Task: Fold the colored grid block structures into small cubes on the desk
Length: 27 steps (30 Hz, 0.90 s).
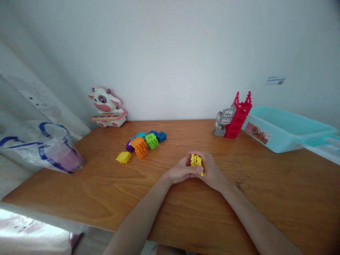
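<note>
Both of my hands meet over the middle of the table, gripping yellow interlocking building blocks (196, 160) between them. My left hand (182, 171) closes on the blocks from the left, its thumb lying across their front. From the right, my right hand (211, 170) wraps round the same blocks, fingers curled behind the top. My fingers hide part of the blocks. To the left lie a loose yellow block (124, 157), a stack of orange blocks (140, 147), green blocks (152, 140), and blue blocks (161, 136), with purple and light blue ones partly hidden behind the orange.
A red and grey block building (235, 118) stands at the back right, beside a turquoise bin (287, 131). A toy cow with a keyboard (107, 108) sits at the back left. Left of the table's middle is a clear bag with blue straps (61, 156). The wooden table (92, 191) meets a wall behind.
</note>
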Tool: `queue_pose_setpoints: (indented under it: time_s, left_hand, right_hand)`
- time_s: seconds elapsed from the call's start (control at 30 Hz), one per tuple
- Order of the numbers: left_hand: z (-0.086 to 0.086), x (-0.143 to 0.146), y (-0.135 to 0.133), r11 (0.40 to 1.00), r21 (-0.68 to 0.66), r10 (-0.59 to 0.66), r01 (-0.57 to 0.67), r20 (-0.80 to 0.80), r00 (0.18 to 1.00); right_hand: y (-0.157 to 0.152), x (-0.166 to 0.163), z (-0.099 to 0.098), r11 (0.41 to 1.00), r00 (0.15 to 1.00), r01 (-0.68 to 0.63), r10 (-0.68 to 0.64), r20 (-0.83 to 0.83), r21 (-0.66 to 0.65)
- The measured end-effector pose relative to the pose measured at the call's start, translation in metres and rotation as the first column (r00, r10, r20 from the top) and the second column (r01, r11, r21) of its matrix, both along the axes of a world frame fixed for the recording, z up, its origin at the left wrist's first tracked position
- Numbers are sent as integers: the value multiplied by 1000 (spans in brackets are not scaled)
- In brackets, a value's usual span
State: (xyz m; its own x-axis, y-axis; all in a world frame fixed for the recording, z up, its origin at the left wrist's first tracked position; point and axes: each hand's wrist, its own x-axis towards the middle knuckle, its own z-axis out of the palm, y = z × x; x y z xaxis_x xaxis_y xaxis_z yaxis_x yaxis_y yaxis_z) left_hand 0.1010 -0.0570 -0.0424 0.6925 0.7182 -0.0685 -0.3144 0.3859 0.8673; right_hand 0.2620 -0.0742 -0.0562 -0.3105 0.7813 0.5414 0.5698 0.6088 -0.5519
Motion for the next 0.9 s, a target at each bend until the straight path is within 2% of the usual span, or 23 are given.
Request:
queue_pose_setpoints:
  time_s: [0.07, 0.1, 0.37, 0.5, 0.63, 0.7, 0.9]
  left_hand:
    - [-2, -3, 2, 996, 27, -90, 90, -10, 996]
    - [-3, -3, 3, 994, 45, -94, 95, -15, 995]
    - [-9, -1, 7, 998, 57, 15, -9, -104, 994]
    - [-9, -1, 6, 995, 99, -5, 13, -76, 997]
    - [-8, 2, 4, 991, 133, 43, -32, -84, 996]
    - [-8, 3, 4, 991, 122, 58, -44, -114, 992]
    - [-2, -1, 6, 1000, -9, -19, 18, -78, 997]
  right_hand:
    - [-1, 0, 1, 1000, 998, -4, 6, 69, -25]
    - [-1, 0, 1, 999, 995, -3, 6, 96, -35]
    - [-1, 2, -2, 997, 994, -52, 56, 89, -52]
    - [0, 2, 0, 994, 991, -106, 106, 81, -6]
    - [0, 2, -1, 999, 998, -21, 20, 62, 28]
    - [0, 2, -1, 1000, 999, 0, 0, 51, 15]
    - [-2, 4, 3, 993, 988, -113, 114, 102, -22]
